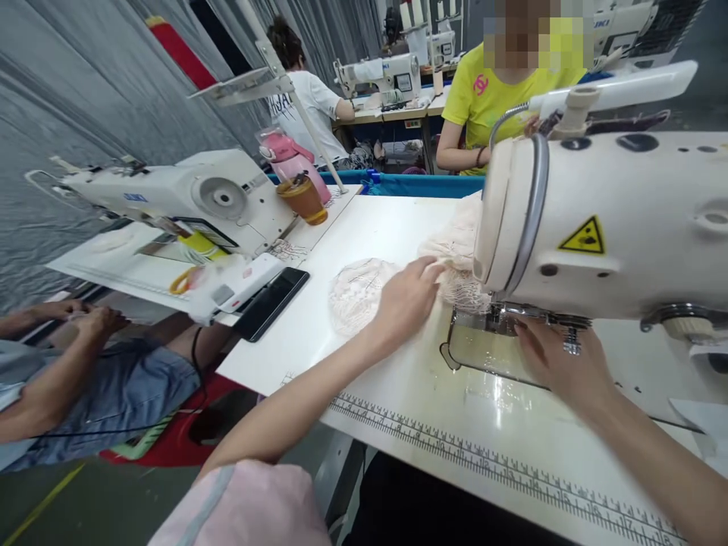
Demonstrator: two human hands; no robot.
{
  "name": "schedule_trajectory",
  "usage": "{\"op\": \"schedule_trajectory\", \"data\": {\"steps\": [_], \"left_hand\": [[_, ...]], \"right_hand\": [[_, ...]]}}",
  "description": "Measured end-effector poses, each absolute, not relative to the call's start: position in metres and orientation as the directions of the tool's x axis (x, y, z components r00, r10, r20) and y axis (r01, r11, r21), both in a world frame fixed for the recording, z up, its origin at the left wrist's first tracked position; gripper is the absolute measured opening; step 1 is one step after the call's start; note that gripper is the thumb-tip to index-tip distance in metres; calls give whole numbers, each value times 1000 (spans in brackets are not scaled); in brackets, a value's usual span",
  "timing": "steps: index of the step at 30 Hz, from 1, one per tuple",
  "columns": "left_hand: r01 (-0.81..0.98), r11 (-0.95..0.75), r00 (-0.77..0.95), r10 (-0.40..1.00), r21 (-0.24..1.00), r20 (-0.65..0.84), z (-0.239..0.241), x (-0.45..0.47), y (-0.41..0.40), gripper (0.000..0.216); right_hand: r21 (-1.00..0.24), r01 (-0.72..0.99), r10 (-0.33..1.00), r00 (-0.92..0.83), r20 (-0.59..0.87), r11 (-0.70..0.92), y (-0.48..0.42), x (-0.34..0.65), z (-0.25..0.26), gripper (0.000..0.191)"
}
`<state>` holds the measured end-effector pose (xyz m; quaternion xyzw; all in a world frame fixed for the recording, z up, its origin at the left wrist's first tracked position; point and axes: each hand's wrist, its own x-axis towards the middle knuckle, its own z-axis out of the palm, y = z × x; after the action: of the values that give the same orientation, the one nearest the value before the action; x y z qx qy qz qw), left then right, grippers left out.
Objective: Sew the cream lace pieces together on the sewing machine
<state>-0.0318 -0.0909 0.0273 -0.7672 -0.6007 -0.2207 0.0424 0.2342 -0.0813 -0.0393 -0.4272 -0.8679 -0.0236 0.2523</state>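
Observation:
My left hand point(412, 296) is closed on the edge of a bunched, pale pink lace fabric point(458, 246) lying left of the sewing machine head point(603, 220). Part of that fabric is hidden behind the head and runs toward the presser foot point(500, 312). Under the head, my right hand point(563, 360) reaches in close to the needle area from the right. The machine hides most of its fingers, so its grip is unclear. A separate round pale lace piece point(359, 296) rests flat on the white table, beside my left wrist.
A black phone point(273, 303) and a white device point(250, 280) lie left of the lace. Behind them are a brown cup point(304, 199), a pink bottle point(293, 159) and another sewing machine point(187, 193). A printed ruler point(483, 459) lines the front edge. Other people sit nearby.

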Motion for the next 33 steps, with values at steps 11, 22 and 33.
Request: {"op": "schedule_trajectory", "data": {"steps": [11,22,33], "left_hand": [[720,83,-391,869,689,303,18,-102,-142,22],[440,-182,74,983,880,167,50,-42,-148,17],[716,-689,649,717,117,254,27,24,-152,18]], "right_hand": [[-61,805,727,-497,474,590,-82,228,-27,36],[-125,773,687,-463,560,622,-80,225,-19,33],[66,560,389,-651,652,826,-86,223,-6,32]]}}
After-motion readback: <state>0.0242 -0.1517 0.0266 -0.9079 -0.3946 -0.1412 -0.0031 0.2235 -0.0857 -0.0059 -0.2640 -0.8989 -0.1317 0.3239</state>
